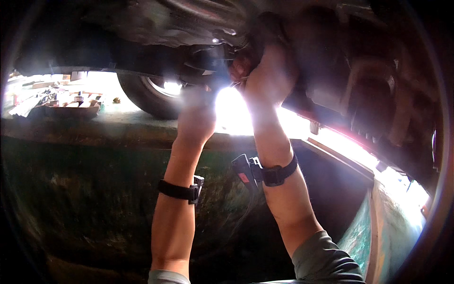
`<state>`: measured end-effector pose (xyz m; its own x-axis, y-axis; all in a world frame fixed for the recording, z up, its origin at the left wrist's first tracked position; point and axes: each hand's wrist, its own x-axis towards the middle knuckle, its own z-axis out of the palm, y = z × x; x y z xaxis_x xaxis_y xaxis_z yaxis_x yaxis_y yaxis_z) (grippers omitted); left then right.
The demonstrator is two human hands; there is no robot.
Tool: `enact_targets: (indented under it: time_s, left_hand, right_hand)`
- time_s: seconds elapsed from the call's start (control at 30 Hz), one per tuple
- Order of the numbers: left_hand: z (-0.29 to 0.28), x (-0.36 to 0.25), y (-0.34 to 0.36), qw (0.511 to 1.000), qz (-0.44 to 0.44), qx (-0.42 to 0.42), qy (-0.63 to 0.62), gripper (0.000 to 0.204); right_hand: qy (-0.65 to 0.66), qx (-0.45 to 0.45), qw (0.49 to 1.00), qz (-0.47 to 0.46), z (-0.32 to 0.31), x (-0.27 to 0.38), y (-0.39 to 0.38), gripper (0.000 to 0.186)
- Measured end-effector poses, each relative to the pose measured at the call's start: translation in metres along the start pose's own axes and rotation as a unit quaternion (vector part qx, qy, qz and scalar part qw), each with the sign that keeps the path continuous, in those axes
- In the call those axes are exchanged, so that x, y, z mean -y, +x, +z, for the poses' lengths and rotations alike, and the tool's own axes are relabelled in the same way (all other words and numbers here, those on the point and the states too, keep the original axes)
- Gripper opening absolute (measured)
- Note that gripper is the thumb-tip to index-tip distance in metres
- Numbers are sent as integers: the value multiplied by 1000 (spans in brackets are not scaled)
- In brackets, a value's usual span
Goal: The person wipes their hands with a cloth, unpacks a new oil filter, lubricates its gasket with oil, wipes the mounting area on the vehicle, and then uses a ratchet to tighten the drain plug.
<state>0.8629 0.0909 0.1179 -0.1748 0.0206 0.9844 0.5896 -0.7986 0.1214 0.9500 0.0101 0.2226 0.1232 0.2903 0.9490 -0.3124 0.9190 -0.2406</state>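
Note:
Both my arms reach up under the underbody of a vehicle (156, 23). My right hand (269, 71) is raised among dark underbody parts, its fingers curled at a spot beside the bright gap; what they grip is hidden in shadow. Lower and to its left, my left hand (196, 104) is up near a dark suspension-like part (203, 61). Blur and glare smear its fingers, so its grip is unclear. A wheel with a black tire (137, 94) stands just left of my left hand.
A green, worn pit wall (94, 175) runs below the vehicle, with a ledge on the right (340, 154). Assorted tools and parts (61, 97) lie on the floor at the far left. Strong light glares through the gap. Black straps with small devices circle both forearms.

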Motion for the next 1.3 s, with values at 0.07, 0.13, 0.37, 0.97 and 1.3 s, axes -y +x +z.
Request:
enact_targets:
  time_s: [0.07,0.13,0.37,0.97,1.3]
  left_hand:
    - [-8,1,0,1000,10,5,-4,24]
    - [-3,-4,2,1000,12,-7,-24,24]
    - [-8,1,-1,1000,-1,6,-6,23]
    - [-16,1,12,967,-196,144,-82,25]
    - [-21,-19,-8,990,-99,51,-90,18]
  right_hand:
    - [2,3,1000,-5,3,-7,1,22]
    - [3,0,1000,5,-1,0,0,23]
    - [57,36,997,37,-9,-9,0,24]
    - [10,-45,995,90,8,5,-4,18]
    - [76,17,993,88,3,5,-10,23]
